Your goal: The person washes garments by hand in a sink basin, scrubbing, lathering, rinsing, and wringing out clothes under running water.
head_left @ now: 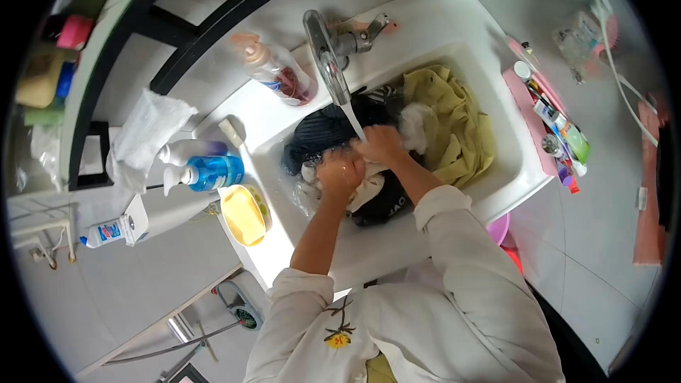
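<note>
Left hand (pixel 342 172): curled tight, it seems, on white cloth (pixel 365 190).
Right hand (pixel 381 145): bent in just beside it; can't tell what it grips.
Sink (pixel 443 18): holds the white cloth mid-sink, dark striped cloth (pixel 316 132) at 10 o'clock, yellow-green cloth (pixel 454 131) at 2.
Tap (pixel 328 64): 11 o'clock, water (pixel 353 120) running.
How far: cloths are in; the wet work looks unfinished.

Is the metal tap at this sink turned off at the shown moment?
No, a stream of water runs from the tap down toward the right hand in the sink.
</note>
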The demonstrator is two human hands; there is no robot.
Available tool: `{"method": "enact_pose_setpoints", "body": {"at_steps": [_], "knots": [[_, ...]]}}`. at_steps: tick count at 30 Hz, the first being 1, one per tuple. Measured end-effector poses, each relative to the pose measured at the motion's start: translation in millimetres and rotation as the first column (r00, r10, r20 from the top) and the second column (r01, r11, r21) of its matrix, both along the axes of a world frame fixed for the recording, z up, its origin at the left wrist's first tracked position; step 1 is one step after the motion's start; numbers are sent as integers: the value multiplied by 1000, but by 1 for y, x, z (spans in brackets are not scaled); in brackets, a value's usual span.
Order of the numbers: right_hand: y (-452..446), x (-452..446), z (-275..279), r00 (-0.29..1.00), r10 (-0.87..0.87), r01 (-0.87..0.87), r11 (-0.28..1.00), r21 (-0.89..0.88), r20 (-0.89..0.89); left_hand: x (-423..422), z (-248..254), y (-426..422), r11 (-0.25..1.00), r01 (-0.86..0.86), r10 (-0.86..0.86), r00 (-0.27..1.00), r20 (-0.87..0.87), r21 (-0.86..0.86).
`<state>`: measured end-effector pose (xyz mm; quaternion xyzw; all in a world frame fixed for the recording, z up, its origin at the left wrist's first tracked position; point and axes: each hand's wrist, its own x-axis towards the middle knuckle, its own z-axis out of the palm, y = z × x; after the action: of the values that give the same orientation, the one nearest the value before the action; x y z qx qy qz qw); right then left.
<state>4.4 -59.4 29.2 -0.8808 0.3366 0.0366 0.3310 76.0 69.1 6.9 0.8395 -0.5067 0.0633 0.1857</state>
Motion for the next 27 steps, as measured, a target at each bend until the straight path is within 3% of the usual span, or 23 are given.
{"method": "enact_pose_setpoints", "body": {"at_steps": [1, 4, 7, 8, 10, 11, 13, 14, 17, 18, 21, 22, 23, 24, 25, 26, 27], "knots": [[0, -1, 3, 1000, -16, 16, 1000, 9, 4, 3, -1, -1, 1000, 11, -11, 1000, 16, -5], [12, -16, -15, 951, -200, 205, 979, 3, 235, 4, 6, 10, 999, 29, -29, 1000, 1, -43], [10, -37, -14, 843, -445, 367, 886, 282, 303, -8, 36, 13, 989, 1, -20, 992, -127, -148], [5, -47, -7, 844, -452, 365, 878, 308, 288, -12, 55, 13, 985, -25, -6, 984, -178, -173], [-7, -59, 12, 730, -431, 258, 893, 369, 530, -24, 105, 11, 972, -88, 11, 942, -335, -217], [-11, -62, 25, 649, -417, 201, 900, 386, 636, -24, 117, 8, 954, -161, -1, 842, -540, -254], [-10, -66, 85, 514, -617, 144, 747, 650, 596, -24, 131, 3, 907, -319, -75, 516, -853, -273], [-8, -64, 111, 446, -707, 96, 647, 756, 548, -21, 125, 1, 817, -489, -257, 168, -952, -307], [9, -57, 144, 405, -576, 159, 809, 565, 710, -29, 139, -3, 714, -680, -497, -324, -805, -168], [15, -54, 138, 460, -521, 190, 848, 494, 719, -30, 138, 0, 723, -682, -455, -345, -821, -115], [33, -48, 109, 724, -280, 211, 960, 184, 631, -1, 40, 11, 649, -736, -403, -116, -908, -194], [34, -47, 89, 707, -149, 191, 981, 16, 691, 2, 29, 13, 540, -828, -362, -66, -930, -152], [38, -47, 63, 690, -15, 178, 973, -150, 724, -15, 67, 11, 504, -860, -290, -81, -953, -80], [46, -50, 49, 674, 123, 163, 937, -309, 728, -24, 63, 7, 507, -834, -146, 165, -976, -217], [59, -60, 58, 827, 17, 152, 956, -252, 562, -35, 58, 4, 528, -778, 4, 402, -916, -339], [58, -60, 53, 752, -113, 132, 991, 19, 650, -64, 84, -3, 718, -452, 234, 873, -428, -529], [55, -62, 49, 673, -265, 84, 955, 284, 691, -67, 68, 2, 774, -364, 201, 917, -344, -519]]}}
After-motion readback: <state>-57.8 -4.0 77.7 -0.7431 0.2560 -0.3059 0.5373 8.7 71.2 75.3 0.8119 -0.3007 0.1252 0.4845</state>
